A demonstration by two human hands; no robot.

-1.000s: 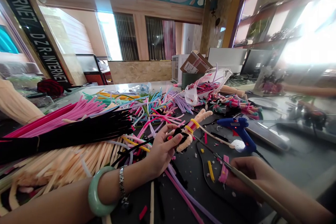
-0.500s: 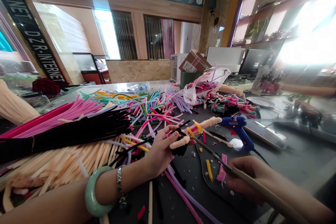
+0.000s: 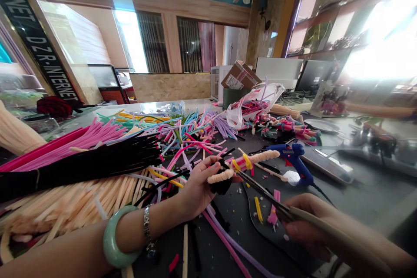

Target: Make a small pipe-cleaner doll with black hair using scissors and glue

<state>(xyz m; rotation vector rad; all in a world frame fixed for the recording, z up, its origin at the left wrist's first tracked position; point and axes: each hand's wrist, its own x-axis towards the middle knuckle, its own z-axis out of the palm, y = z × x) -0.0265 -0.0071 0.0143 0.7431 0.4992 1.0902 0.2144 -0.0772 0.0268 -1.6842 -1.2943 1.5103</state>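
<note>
My left hand (image 3: 200,189), with a jade bangle (image 3: 114,236) and a silver bracelet on its wrist, pinches a small pipe-cleaner figure (image 3: 243,163) with beige limbs, a pink and yellow middle and a black part below. My right hand (image 3: 309,221) is closed round the handles of long scissors (image 3: 270,197). The scissor blades reach left to the figure, their tips by my left fingers; whether they touch it is hard to tell. Just behind the figure a blue glue gun (image 3: 296,160) rests on the dark table.
Bundles of black (image 3: 81,171), pink and beige pipe cleaners (image 3: 84,208) cover the left. Loose coloured stems and a plastic bag (image 3: 254,104) lie farther back. A phone (image 3: 329,163) sits at right; a yellow scrap (image 3: 258,210) and a pink scrap lie near the scissors.
The beige limb has tilted down and away from the glue gun's front. The scissor blades have moved slightly up and left, and look a little more apart.
</note>
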